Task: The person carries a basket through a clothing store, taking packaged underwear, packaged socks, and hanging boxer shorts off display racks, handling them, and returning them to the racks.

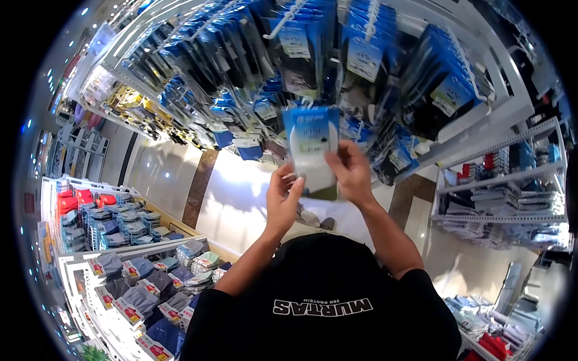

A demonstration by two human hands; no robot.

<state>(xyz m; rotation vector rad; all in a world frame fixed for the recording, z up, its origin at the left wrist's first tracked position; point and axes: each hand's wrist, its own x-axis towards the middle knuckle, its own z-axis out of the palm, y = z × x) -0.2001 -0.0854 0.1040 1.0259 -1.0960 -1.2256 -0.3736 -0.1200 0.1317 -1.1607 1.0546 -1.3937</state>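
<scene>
Head view: one blue-topped packet (pixel 313 147) is in hand near the centre, the left hand (pixel 283 194) pinching its edge at 8 o'clock, the right hand (pixel 351 173) gripping it at 4 o'clock. It seems unopened; whether its top is free of the hook (pixel 308 103) at 12 o'clock cannot be told. Many similar hanging packets (pixel 296 43) fill 11 to 1 o'clock.
</scene>
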